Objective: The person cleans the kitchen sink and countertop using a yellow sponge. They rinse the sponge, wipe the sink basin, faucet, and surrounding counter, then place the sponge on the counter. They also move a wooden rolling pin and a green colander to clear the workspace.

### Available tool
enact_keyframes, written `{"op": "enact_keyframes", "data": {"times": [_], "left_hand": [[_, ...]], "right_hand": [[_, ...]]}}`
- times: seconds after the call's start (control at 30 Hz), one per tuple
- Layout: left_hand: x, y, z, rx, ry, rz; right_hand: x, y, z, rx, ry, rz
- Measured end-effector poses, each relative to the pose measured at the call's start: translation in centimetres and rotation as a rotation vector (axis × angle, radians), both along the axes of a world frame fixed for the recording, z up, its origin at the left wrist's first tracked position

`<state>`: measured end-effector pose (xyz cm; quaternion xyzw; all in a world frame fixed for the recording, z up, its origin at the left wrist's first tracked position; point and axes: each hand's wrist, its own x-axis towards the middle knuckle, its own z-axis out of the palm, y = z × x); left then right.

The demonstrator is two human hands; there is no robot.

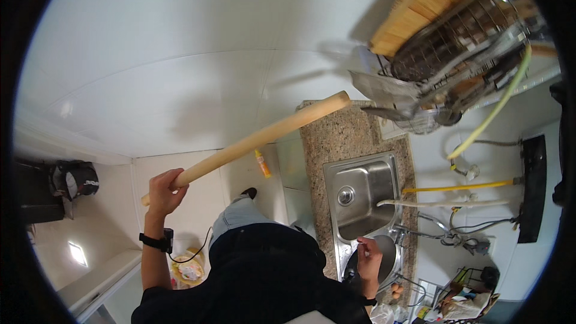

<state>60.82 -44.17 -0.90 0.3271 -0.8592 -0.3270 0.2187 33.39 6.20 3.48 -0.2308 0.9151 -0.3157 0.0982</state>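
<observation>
My left hand (164, 192) is wrapped around a long, smooth wooden rolling pin (265, 137) near its lower end. The rod slants up to the right in front of the white wall, and its far end overlaps the corner of the granite counter (346, 137). On the other side, my right hand (370, 258) is over or beside a round dark pan (388, 252) at the near end of the steel sink (366, 198). Its fingers are loosely curled, and I see nothing in them. Part of the pan is hidden by this hand.
A wire rack (450, 31) on the wall holds a wooden chopping board (427, 4) and metal utensils. A yellow hose (459, 186) runs towards the sink. Eggs (397, 290) sit on the counter. On the floor are a yellow bottle (263, 164) and a lined waste bin (188, 270).
</observation>
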Motion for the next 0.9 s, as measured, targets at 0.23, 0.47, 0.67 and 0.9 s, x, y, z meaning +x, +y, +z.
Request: {"op": "enact_keyframes", "data": {"times": [0.23, 0.47, 0.67, 0.9], "left_hand": [[-1.4, -4.3, 0.8, -0.078, 0.15, 0.068], [-6.4, -7.5, 4.0, -0.206, 0.22, 0.016], [-7.3, -9.3, 4.2, -0.248, 0.209, -0.007], [-8.1, -10.0, 4.5, -0.302, 0.202, -0.04]], "right_hand": [[-1.5, -5.3, 1.4, 0.135, 0.005, 0.099], [-1.5, -6.4, 3.0, 0.212, -0.093, 0.006], [-0.4, -6.1, 2.5, 0.206, -0.121, -0.076], [1.0, -6.5, 2.8, 0.249, -0.15, -0.112]]}}
